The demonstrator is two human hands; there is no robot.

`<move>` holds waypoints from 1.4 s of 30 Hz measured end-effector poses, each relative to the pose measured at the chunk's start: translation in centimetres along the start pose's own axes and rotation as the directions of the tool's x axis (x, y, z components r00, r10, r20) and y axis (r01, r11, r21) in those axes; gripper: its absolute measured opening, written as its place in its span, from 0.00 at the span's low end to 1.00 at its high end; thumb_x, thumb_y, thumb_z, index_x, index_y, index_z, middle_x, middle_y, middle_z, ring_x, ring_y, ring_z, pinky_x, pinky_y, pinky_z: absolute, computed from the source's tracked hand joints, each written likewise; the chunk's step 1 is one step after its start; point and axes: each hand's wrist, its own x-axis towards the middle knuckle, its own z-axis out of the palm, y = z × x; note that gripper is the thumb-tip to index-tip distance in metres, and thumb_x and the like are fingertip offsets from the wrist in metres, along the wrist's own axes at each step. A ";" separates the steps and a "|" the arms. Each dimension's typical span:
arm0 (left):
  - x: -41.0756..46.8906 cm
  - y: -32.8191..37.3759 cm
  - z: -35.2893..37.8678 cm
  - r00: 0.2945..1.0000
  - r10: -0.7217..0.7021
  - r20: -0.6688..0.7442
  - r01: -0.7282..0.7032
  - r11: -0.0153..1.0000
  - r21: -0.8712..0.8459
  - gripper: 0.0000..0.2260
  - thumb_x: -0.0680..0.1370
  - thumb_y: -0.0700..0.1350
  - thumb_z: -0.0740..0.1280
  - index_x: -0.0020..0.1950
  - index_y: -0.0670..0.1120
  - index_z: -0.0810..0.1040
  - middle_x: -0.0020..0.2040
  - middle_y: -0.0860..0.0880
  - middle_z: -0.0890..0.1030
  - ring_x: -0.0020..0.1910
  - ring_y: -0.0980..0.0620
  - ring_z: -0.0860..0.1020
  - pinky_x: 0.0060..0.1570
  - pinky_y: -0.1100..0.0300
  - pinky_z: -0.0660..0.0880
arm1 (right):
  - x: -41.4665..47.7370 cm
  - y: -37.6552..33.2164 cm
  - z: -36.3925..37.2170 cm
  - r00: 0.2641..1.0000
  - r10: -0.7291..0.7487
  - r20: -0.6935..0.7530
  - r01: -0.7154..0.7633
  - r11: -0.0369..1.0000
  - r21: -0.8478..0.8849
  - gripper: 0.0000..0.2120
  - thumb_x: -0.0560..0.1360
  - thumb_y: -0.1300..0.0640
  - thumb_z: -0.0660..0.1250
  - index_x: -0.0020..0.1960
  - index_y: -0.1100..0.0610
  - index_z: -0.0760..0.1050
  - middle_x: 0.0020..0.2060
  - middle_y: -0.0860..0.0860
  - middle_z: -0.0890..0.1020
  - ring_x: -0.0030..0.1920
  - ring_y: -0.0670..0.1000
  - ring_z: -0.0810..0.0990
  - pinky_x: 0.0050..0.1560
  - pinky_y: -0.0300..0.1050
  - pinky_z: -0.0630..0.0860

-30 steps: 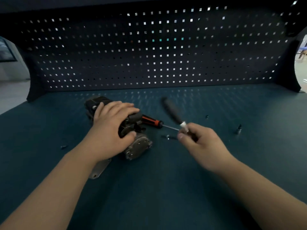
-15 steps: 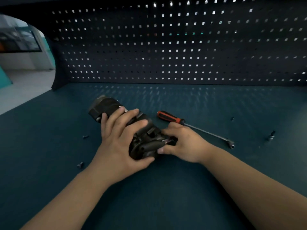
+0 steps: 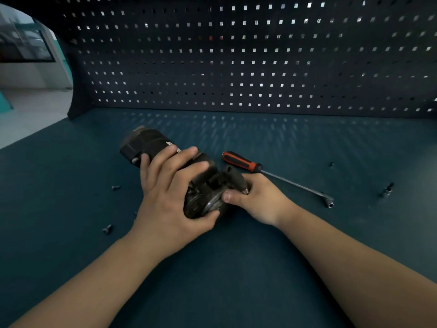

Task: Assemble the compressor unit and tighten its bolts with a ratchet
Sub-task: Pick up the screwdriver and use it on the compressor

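In the left hand [image 3: 165, 202] grip: compressor unit [image 3: 151, 143].

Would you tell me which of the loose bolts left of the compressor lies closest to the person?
The front bolt, lowest in view; the back bolt lies farther away, level with the left hand gripping the compressor.

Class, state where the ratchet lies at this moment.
Head view: the ratchet lies on the bench, right of the compressor and just behind the right hand, socket end pointing right.
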 end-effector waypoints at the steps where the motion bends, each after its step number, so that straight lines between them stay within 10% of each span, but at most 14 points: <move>1: 0.1 0.0 0.1 1.000 -0.006 -0.002 0.006 1.000 0.001 0.31 0.64 0.58 0.70 0.64 0.50 0.67 0.68 0.50 0.67 0.72 0.44 0.61 0.73 0.38 0.47 | 0.0 -0.1 0.2 0.999 0.024 -0.033 -0.024 1.000 0.013 0.16 0.62 0.37 0.71 0.41 0.47 0.81 0.38 0.51 0.84 0.40 0.43 0.80 0.46 0.44 0.75; 11: 0.9 -1.3 -1.8 0.991 -0.028 0.134 0.014 0.994 0.106 0.32 0.65 0.66 0.65 0.66 0.54 0.68 0.68 0.52 0.68 0.66 0.45 0.64 0.68 0.45 0.53 | -2.6 -3.3 -3.6 0.884 0.206 -0.419 -0.225 0.974 0.006 0.16 0.71 0.43 0.70 0.36 0.56 0.80 0.24 0.45 0.75 0.23 0.43 0.68 0.26 0.37 0.64; 19: 5.8 -1.1 0.5 0.943 -0.026 0.330 -0.011 0.994 0.108 0.31 0.73 0.60 0.65 0.74 0.56 0.62 0.74 0.54 0.62 0.75 0.51 0.52 0.73 0.55 0.37 | -5.1 -3.9 -10.1 0.760 0.644 -0.088 -0.576 0.731 0.366 0.11 0.80 0.53 0.58 0.42 0.58 0.71 0.24 0.53 0.74 0.16 0.44 0.57 0.19 0.28 0.52; 24: 5.5 -1.2 2.0 0.973 -0.083 0.216 0.069 0.995 0.072 0.28 0.71 0.59 0.70 0.69 0.56 0.67 0.71 0.56 0.67 0.74 0.53 0.55 0.72 0.58 0.36 | -5.0 -1.4 -8.4 0.727 0.671 -0.145 -0.681 0.679 -0.273 0.16 0.77 0.51 0.59 0.42 0.63 0.77 0.25 0.54 0.74 0.20 0.51 0.66 0.23 0.37 0.62; 27: 4.6 -1.2 2.1 0.976 -0.103 0.191 0.094 0.994 0.055 0.30 0.69 0.60 0.71 0.69 0.58 0.66 0.70 0.57 0.65 0.75 0.54 0.53 0.73 0.56 0.37 | -3.1 -2.7 -8.2 0.809 0.502 -0.305 -0.498 0.309 -0.810 0.15 0.75 0.43 0.60 0.41 0.56 0.71 0.32 0.50 0.74 0.32 0.54 0.75 0.35 0.43 0.72; 29: 4.5 -1.0 2.2 0.978 -0.118 0.174 0.114 0.993 0.031 0.29 0.69 0.58 0.72 0.68 0.58 0.66 0.70 0.57 0.66 0.75 0.53 0.53 0.74 0.54 0.38 | -0.6 -3.6 -7.4 0.868 0.275 -0.413 -0.471 0.193 -0.861 0.14 0.76 0.43 0.60 0.44 0.54 0.70 0.35 0.49 0.73 0.35 0.54 0.73 0.34 0.43 0.68; 34: 3.6 -1.2 2.0 0.985 -0.120 0.120 0.118 0.993 0.021 0.29 0.70 0.56 0.73 0.69 0.56 0.67 0.68 0.55 0.67 0.74 0.52 0.54 0.74 0.52 0.42 | 5.2 -1.2 -4.4 0.845 0.438 -0.306 -0.477 0.361 -0.801 0.26 0.78 0.41 0.58 0.67 0.58 0.68 0.63 0.58 0.72 0.63 0.60 0.70 0.59 0.54 0.71; 38: 2.8 -1.0 1.9 0.989 -0.131 0.072 0.131 0.991 0.006 0.30 0.69 0.53 0.76 0.67 0.53 0.69 0.67 0.52 0.70 0.73 0.49 0.57 0.74 0.47 0.46 | 6.2 0.4 -4.7 0.838 0.440 -0.324 -0.503 0.391 -0.770 0.17 0.79 0.48 0.59 0.61 0.59 0.70 0.54 0.56 0.77 0.53 0.59 0.76 0.49 0.49 0.72; 42: 3.2 -0.5 2.2 0.984 -0.156 0.082 0.156 0.988 0.004 0.29 0.69 0.53 0.75 0.67 0.51 0.72 0.67 0.51 0.71 0.73 0.49 0.58 0.74 0.48 0.45 | 4.5 -1.7 -6.5 0.880 0.074 -0.469 -0.436 0.514 -0.738 0.13 0.81 0.44 0.53 0.53 0.55 0.61 0.45 0.55 0.77 0.40 0.58 0.74 0.39 0.49 0.67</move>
